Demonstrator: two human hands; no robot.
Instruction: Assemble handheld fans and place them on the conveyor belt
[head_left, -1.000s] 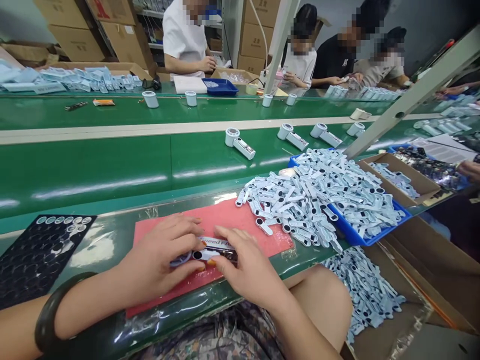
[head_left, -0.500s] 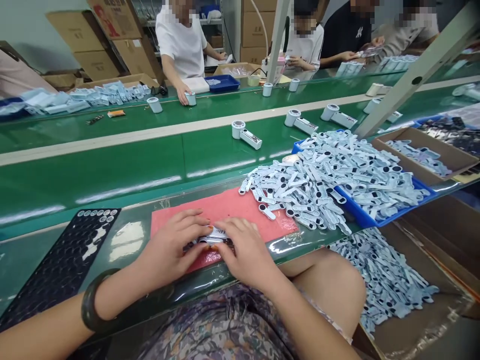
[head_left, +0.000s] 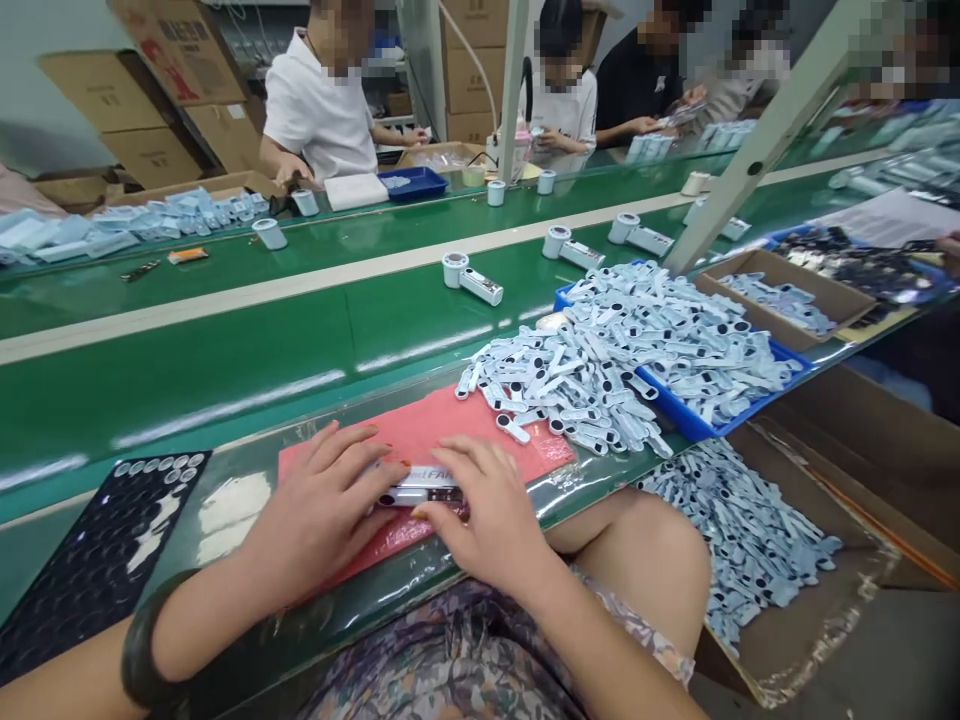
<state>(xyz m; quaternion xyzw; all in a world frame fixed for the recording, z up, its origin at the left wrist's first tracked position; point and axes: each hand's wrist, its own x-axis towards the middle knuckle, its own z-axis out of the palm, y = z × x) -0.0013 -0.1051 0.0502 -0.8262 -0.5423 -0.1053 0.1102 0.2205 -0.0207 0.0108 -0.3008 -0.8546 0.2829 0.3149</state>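
Observation:
A white handheld fan (head_left: 424, 478), with "FAN" lettering on its side, lies low over a pink mat (head_left: 405, 428). My left hand (head_left: 319, 500) is closed over its left end, covering that part. At the other end my right hand (head_left: 487, 500) grips it, fingers above and thumb below. A dark slot shows on the fan's near side, between the hands. To the right of the mat, a loose pile of small pale-blue parts (head_left: 562, 390) with dark spots partly covers its edge. A black sheet with round silvery stickers (head_left: 105, 540) lies on the left.
A blue tray (head_left: 679, 420) heaped with pale-blue parts stands right of the pile, beside a cardboard box (head_left: 840, 318). A larger carton (head_left: 787, 640) of parts sits below the table edge. Several fans (head_left: 480, 287) stand on the green conveyor (head_left: 247, 350). Co-workers sit across it.
The view has shifted slightly. My left thumb has moved off the fan's near side, so more of its lettering and slot shows. A co-worker's hand across the belt has drawn back from a white cup-shaped part.

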